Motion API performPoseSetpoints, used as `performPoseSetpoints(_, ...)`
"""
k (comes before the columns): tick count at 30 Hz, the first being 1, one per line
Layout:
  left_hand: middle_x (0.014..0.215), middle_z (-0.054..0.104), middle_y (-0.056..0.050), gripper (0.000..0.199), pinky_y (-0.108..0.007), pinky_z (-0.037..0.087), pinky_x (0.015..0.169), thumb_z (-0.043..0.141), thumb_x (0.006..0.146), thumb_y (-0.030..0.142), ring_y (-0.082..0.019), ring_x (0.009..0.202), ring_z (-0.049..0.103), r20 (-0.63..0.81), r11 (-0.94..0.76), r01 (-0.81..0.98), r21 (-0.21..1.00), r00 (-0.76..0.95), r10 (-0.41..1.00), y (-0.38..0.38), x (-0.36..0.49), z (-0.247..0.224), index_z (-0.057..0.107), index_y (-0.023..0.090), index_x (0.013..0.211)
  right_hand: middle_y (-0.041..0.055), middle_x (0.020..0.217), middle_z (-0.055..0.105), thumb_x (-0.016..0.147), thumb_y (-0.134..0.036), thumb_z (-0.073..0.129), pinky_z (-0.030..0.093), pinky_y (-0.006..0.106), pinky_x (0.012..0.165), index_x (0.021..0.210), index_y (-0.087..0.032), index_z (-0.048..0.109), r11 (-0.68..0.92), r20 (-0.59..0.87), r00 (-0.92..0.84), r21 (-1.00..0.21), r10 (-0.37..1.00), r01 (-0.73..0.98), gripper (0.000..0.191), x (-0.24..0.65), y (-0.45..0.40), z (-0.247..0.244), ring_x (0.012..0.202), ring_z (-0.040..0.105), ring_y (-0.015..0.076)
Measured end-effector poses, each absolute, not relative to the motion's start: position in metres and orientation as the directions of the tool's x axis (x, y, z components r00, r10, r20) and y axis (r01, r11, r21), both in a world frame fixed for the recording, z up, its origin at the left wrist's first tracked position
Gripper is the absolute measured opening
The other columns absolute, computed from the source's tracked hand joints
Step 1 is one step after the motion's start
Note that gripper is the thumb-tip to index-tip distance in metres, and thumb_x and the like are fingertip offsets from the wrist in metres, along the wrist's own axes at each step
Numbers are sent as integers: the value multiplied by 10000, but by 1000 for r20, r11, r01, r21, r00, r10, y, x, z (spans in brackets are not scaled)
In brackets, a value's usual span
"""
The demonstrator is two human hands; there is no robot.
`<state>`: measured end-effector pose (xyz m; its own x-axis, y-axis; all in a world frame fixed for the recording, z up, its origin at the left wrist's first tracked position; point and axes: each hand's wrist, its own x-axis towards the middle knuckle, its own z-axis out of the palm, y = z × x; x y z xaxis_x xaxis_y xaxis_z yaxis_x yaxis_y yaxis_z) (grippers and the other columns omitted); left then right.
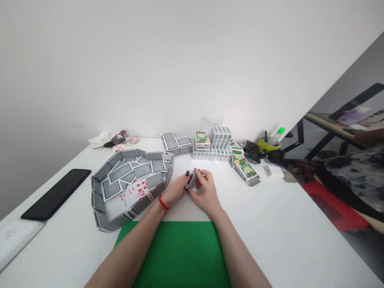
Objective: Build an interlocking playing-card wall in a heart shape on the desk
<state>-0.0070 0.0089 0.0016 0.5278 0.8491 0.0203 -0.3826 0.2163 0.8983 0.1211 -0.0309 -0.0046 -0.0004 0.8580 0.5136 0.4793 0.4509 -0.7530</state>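
My left hand (177,189), with a red string at its wrist, and my right hand (207,193) meet at the middle of the white table. Between them both hold a small bent bundle of playing cards (191,181), partly hidden by the fingers. To their left stands a ring-shaped wall of grey card packs (103,170). Inside it lie loose face-down cards (120,172) and a few face-up red cards (141,189). A green mat (180,252) lies under my forearms.
Grey card stacks (177,144), boxed decks (212,153) and an opened box (246,170) stand behind. A black phone (57,194) and white device (18,238) lie left; a yellow holder (268,145) is back right. A person (360,172) is at far right.
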Motion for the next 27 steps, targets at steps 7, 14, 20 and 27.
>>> performPoseSetpoints(7, 911, 676, -65, 232, -313, 425, 872, 563, 791, 333, -228, 1010, 559, 11, 245, -467, 850, 480, 877, 10, -5, 2, 673, 176, 921, 80, 1084, 480, 706, -170, 618, 540, 315, 726, 1290, -283, 432, 435, 526, 33, -734, 850, 522, 623, 121, -31, -3, 858, 563, 169)
performPoseSetpoints(14, 998, 669, -77, 308, -337, 426, 886, 637, 734, 283, -232, 1014, 567, -16, 250, -410, 877, 495, 869, 13, -12, 8, 662, 175, 1021, 98, 1202, 448, 705, -106, 557, 508, 357, 831, 1286, -275, 439, 422, 513, -8, -697, 858, 580, 617, 120, -32, -3, 998, 528, 206)
performPoseSetpoints(20, 947, 686, -74, 435, -300, 473, 788, 691, 686, 254, -196, 867, 624, -33, 181, -301, 936, 436, 899, 12, -18, 14, 620, 167, 1107, 94, 1171, 470, 697, -113, 547, 485, 383, 852, 1274, -273, 452, 384, 511, 25, -675, 859, 630, 606, 124, -31, -5, 1016, 502, 223)
performPoseSetpoints(27, 799, 699, -57, 398, -264, 518, 721, 676, 652, 176, -180, 761, 654, 107, -96, -57, 994, 252, 962, 14, -18, 1, 638, 140, 1047, 109, 1171, 451, 698, -77, 520, 456, 401, 889, 1283, -255, 443, 418, 541, -43, -593, 840, 688, 616, 124, -29, -12, 1066, 451, 240)
